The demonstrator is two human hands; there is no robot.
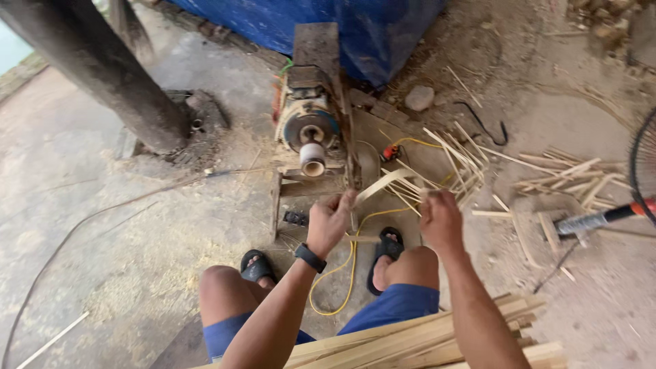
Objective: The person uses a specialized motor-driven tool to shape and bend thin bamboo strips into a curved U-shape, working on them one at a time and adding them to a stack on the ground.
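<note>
Taking the small motor-driven machine with the round blue-rimmed disc and pale roller (311, 137) as the landmark, a dark thick wooden post (102, 68) slants across the ground to its left, and a thin pale stick (51, 339) lies well away toward the lower left corner.

Just below the machine, the left hand (329, 222), with a black watch (311, 257) on its wrist, is closed in a pinch around one end of a thin pale bamboo strip (383, 183). The strip arcs up and to the right from that hand, its long axis running roughly left to right across the front of the machine. Its far end drops toward the right hand (441, 222), which is curled shut. It looks to be gripping the strip's other end together with a slat or two, though the fingers hide the contact. Both hands sit level, about equally close to the strip, with the left nearer the roller.

A yellow cable (348, 263) loops between the black sandals (388, 246) below the machine. To the right of it, loose bamboo slats (454, 160) fan out on the ground, and a stacked bundle of flat bamboo slats (424, 338) rests across the person's lap. Farther right lie more splints (574, 178) and a fan with a red-and-grey stem (608, 215).
</note>
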